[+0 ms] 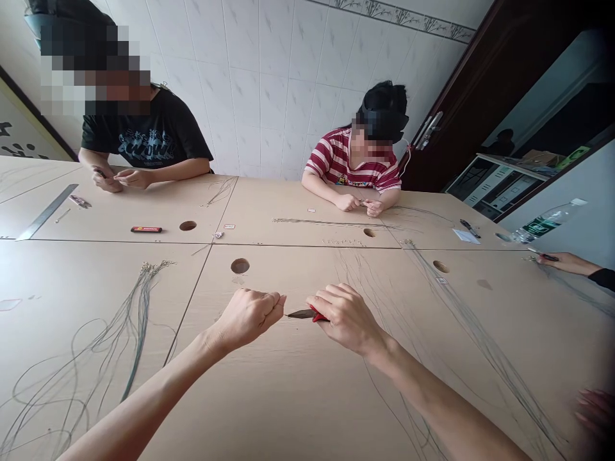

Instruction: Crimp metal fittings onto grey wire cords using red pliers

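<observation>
My left hand (252, 315) is closed in a pinch over the wooden table (288, 397); what it pinches is too small to make out. My right hand (346, 317) grips red-handled pliers (307, 314), whose dark jaws point left at the pinched fingertips. A bundle of thin cords with metal ends (139, 301) lies to the left. More cords (480, 333) run down the right side.
Two people sit across the table, each working with small parts in both hands. Another person's hand (569, 262) reaches in at the right edge. A metal ruler (47, 212), a red-black cutter (147, 229), a water bottle (548, 224) and several cable holes (239, 266) are on the table.
</observation>
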The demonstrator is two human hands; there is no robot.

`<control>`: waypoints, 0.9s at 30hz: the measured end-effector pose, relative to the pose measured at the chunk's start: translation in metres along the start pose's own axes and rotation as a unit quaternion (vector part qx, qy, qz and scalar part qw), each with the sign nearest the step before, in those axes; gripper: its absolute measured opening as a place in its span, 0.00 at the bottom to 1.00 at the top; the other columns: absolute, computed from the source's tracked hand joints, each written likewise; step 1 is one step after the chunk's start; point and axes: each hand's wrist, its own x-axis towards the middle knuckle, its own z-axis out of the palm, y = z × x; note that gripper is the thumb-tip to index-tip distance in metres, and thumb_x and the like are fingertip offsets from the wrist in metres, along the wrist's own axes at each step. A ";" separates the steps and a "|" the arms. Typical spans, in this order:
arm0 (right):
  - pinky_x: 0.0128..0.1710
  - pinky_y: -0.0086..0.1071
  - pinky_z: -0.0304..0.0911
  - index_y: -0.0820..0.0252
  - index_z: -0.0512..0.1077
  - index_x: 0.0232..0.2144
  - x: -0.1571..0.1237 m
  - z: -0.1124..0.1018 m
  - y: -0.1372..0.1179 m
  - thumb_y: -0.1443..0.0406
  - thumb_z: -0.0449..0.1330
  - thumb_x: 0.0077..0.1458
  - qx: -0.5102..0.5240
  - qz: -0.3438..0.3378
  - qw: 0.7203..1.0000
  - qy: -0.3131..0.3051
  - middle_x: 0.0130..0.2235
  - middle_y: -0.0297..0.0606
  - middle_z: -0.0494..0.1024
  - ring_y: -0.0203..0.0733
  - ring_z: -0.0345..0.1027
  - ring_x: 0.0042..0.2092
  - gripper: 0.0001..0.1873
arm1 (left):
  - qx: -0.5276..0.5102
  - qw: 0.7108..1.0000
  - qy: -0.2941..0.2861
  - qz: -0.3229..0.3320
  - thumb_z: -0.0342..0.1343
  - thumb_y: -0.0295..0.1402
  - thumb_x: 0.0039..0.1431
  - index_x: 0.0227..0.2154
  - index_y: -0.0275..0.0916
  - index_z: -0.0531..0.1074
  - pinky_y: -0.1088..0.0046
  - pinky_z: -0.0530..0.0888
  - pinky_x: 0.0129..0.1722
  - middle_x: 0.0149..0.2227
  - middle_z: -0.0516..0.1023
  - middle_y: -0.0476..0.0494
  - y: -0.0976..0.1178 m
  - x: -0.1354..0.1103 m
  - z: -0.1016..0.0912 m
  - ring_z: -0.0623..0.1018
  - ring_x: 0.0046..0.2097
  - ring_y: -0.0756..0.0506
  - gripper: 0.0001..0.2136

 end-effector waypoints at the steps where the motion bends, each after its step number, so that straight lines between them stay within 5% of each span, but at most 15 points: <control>1: 0.30 0.29 0.44 0.59 0.66 0.26 0.000 0.000 0.000 0.76 0.56 0.46 0.002 0.000 1.000 -0.001 0.22 0.28 0.68 0.35 0.53 0.27 0.08 | -0.003 1.000 -0.003 -0.002 0.41 0.29 0.63 0.21 0.41 0.40 0.71 0.44 0.21 0.18 0.41 0.57 0.000 0.000 0.000 0.41 0.22 0.51 0.17; 11: 0.30 0.29 0.44 0.59 0.67 0.25 -0.001 0.001 -0.002 0.76 0.56 0.46 0.025 0.008 0.999 -0.017 0.23 0.28 0.70 0.34 0.54 0.27 0.08 | -0.058 0.994 -0.055 -0.075 0.40 0.32 0.63 0.18 0.40 0.43 0.71 0.46 0.21 0.17 0.43 0.56 0.002 -0.001 -0.005 0.43 0.22 0.52 0.18; 14: 0.30 0.28 0.45 0.59 0.67 0.25 -0.001 0.002 0.002 0.75 0.57 0.47 0.037 0.025 0.998 -0.038 0.23 0.28 0.70 0.34 0.54 0.27 0.07 | -0.125 0.978 -0.097 -0.138 0.38 0.33 0.65 0.17 0.39 0.56 0.74 0.52 0.20 0.17 0.50 0.55 0.003 0.000 -0.013 0.50 0.20 0.53 0.18; 18: 0.30 0.28 0.47 0.58 0.69 0.26 -0.003 0.003 0.007 0.74 0.59 0.48 0.067 0.057 0.993 -0.072 0.24 0.29 0.71 0.34 0.57 0.28 0.06 | -0.274 0.921 -0.143 -0.238 0.41 0.31 0.62 0.32 0.39 0.72 0.76 0.56 0.22 0.21 0.54 0.54 0.006 0.001 -0.024 0.55 0.23 0.52 0.13; 21: 0.31 0.28 0.49 0.58 0.69 0.28 -0.007 0.004 0.006 0.75 0.60 0.47 0.107 0.084 0.986 -0.092 0.26 0.30 0.72 0.34 0.58 0.29 0.08 | -0.305 0.908 -0.139 -0.251 0.48 0.33 0.60 0.36 0.38 0.73 0.76 0.54 0.21 0.20 0.54 0.56 0.013 0.001 -0.024 0.54 0.23 0.52 0.09; 27: 0.32 0.29 0.54 0.57 0.70 0.29 -0.009 0.000 0.003 0.74 0.57 0.52 0.207 0.114 0.969 -0.072 0.25 0.31 0.70 0.35 0.59 0.30 0.07 | -0.316 0.900 -0.124 -0.275 0.51 0.38 0.59 0.27 0.37 0.70 0.76 0.51 0.20 0.20 0.55 0.55 0.022 0.001 -0.016 0.53 0.23 0.53 0.11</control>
